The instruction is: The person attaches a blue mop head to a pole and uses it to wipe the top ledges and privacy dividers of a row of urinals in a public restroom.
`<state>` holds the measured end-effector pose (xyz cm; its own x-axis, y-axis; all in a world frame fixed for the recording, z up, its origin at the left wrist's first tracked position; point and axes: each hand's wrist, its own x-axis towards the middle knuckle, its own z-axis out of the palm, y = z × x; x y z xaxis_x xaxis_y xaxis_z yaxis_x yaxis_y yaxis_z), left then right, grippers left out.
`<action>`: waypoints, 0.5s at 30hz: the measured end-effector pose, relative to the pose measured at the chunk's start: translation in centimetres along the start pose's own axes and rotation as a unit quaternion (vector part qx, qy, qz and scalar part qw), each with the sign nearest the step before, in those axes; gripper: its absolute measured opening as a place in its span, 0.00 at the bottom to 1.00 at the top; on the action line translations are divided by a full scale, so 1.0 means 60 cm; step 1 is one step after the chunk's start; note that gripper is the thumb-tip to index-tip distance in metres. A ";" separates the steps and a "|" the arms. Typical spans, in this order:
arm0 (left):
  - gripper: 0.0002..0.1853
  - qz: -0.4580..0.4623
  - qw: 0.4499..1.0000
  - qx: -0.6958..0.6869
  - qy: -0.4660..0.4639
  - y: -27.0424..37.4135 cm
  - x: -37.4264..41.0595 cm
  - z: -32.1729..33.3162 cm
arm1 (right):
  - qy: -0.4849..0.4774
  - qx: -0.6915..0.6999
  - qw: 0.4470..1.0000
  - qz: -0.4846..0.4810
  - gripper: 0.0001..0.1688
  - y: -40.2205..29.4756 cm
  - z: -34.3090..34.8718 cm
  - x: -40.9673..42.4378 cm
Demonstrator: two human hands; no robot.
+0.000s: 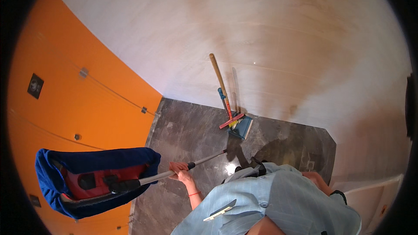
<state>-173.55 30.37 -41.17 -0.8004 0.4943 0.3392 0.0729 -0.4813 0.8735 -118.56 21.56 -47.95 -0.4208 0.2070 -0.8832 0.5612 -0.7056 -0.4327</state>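
My left hand [180, 171] is closed around the grey telescopic pole [209, 158] of a flat mop. At the left, the red mop head [93, 182] is raised off the floor, in front of the orange partition. A dark blue cloth [98, 161] is wrapped around its edges. The pole slopes from the head towards the middle of the floor, its thin end in the air or near the floor; I cannot tell which. My right hand is out of view; only part of the right arm [316, 181] shows beside the light blue shirt [238, 199].
A blue dustpan [242, 127] and a wooden-handled brush [218, 71] with a red head stand by the pale wall [196, 39]. The orange partition [107, 111] bounds the dark tiled floor [183, 124] at left. A floor drain [310, 165] lies at the right.
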 end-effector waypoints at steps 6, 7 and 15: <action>0.22 0.037 0.997 0.021 0.060 -0.023 -0.002 -0.035 | 0.007 0.003 1.000 -0.001 0.42 -0.025 -0.079 0.090; 0.21 0.040 0.997 0.022 0.068 -0.032 0.001 -0.028 | 0.016 0.014 1.000 0.000 0.41 -0.020 -0.085 0.101; 0.23 0.063 0.994 0.048 0.080 -0.027 0.006 -0.020 | 0.057 0.076 0.995 0.004 0.37 -0.024 -0.164 0.221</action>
<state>-174.67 30.45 -42.89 -0.8648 0.3096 0.3954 0.2290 -0.4576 0.8592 -117.90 31.99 -60.82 -0.3277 0.2710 -0.9051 0.4467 -0.7997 -0.4012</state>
